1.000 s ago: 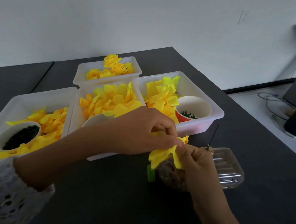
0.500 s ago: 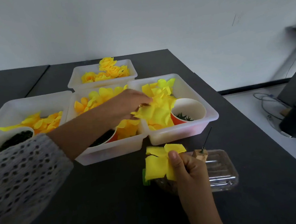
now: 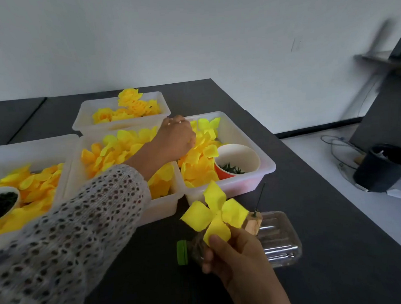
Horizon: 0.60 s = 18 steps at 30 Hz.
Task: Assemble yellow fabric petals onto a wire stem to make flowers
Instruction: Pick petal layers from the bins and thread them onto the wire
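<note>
right hand (image 3: 235,251): grip clamped on flower (image 3: 214,213), held up at lower centre for next petal | left hand (image 3: 175,139): in right tray (image 3: 248,134), reaching petals (image 3: 200,166), grip cannot tell

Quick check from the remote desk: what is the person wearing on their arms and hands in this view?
The left arm wears a loose open-knit sleeve, pale grey-white with a mesh of small holes, ending just short of the wrist. The left hand is bare. The right forearm and right hand are bare; no gloves, rings or watch show.
</note>
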Motion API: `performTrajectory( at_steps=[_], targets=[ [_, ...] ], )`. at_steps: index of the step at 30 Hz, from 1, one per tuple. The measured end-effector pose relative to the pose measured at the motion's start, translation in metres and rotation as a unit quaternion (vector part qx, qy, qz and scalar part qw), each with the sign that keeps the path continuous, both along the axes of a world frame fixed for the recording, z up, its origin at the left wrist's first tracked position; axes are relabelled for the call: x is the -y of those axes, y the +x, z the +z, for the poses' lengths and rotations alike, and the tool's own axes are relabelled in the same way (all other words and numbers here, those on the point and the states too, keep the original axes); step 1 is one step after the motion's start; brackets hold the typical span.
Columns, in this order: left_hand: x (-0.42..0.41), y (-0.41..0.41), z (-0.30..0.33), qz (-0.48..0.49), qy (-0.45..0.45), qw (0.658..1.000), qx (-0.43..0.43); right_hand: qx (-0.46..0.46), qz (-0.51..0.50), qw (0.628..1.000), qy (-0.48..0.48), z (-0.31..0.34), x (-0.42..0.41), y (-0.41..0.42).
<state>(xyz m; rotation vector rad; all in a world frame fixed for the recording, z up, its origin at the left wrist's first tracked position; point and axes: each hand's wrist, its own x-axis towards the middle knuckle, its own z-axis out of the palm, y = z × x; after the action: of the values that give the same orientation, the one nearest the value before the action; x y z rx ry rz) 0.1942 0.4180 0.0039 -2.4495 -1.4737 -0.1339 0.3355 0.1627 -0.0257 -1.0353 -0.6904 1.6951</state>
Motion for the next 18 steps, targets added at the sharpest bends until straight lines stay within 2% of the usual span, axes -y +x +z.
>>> performTrajectory(
  at_steps=[2, 6, 10, 12, 14, 18],
  targets=[
    [0.01, -0.006, 0.002, -0.03, -0.018, 0.999, 0.023, 0.028, 0.009, 0.999, 0.018, -0.001, 0.002, 0.003],
    [0.051, -0.02, 0.026, -0.089, -0.025, 0.986, 0.142, 0.065, 0.003, 0.997, 0.05, -0.002, 0.003, 0.004],
    [0.115, -0.025, 0.052, -0.161, -0.118, 0.939, 0.28, 0.101, -0.01, 0.992, 0.076, -0.003, 0.001, 0.003],
    [0.145, -0.026, 0.06, -0.184, -0.157, 0.915, 0.323, 0.118, -0.017, 0.989, 0.089, -0.002, 0.0, 0.001],
    [0.167, -0.027, 0.06, -0.206, -0.19, 0.909, 0.309, 0.138, -0.029, 0.984, 0.109, -0.001, -0.001, -0.001],
    [0.184, -0.024, 0.042, -0.199, -0.211, 0.94, 0.179, 0.187, -0.044, 0.969, 0.159, 0.003, -0.005, -0.005]
  ],
)
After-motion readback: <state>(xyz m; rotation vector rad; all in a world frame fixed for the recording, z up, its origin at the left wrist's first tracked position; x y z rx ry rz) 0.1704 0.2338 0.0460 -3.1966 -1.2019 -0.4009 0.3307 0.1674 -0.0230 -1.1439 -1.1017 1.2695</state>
